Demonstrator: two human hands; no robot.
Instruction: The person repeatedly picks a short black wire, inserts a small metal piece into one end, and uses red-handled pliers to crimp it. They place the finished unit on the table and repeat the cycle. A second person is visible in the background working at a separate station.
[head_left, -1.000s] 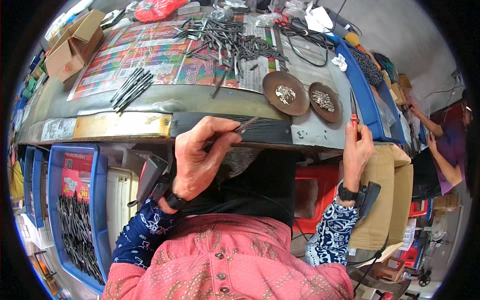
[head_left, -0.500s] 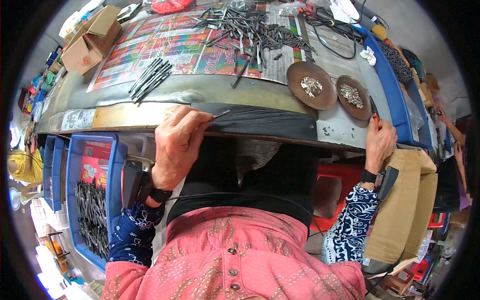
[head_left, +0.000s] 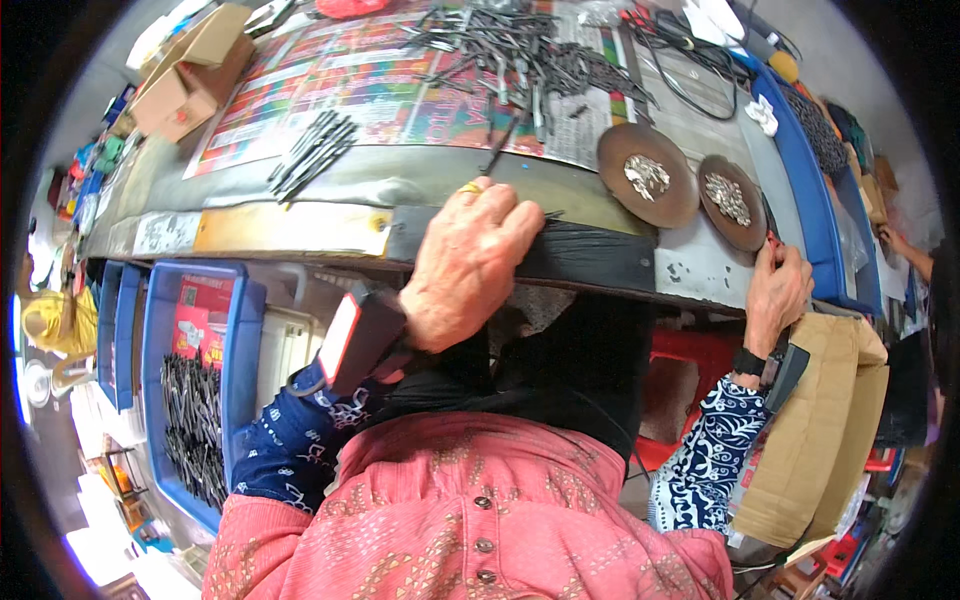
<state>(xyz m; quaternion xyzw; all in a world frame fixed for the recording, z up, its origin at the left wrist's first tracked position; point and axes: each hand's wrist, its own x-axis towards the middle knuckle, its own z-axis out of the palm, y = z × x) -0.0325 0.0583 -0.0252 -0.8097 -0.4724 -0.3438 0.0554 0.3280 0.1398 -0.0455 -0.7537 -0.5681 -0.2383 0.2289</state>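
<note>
My left hand [head_left: 475, 255] is over the table's front edge, its fingers closed. A short end of a thin dark stick [head_left: 553, 215] shows past them; the rest is hidden. At the right, beside the smaller brown dish [head_left: 737, 228], my right hand [head_left: 780, 285] is closed on a red-handled tool [head_left: 771, 241] whose kind I cannot make out. Small silvery pieces [head_left: 727, 198] lie in that dish. The larger brown dish [head_left: 625, 190] holds more of them. Beyond my left hand, several dark sticks [head_left: 312, 155] lie side by side.
Loose dark sticks [head_left: 500, 50] are heaped on printed sheets [head_left: 350, 85] at the back. A cardboard box [head_left: 185, 85] stands far left. A blue bin [head_left: 245, 330] of black sticks is below the table. A blue tray [head_left: 800, 190] and an open carton [head_left: 810, 430] flank my right hand.
My left hand has moved right along the table edge with the thin stick, which is now mostly hidden. My right hand stays by the smaller dish. The whole view has shifted slightly.
</note>
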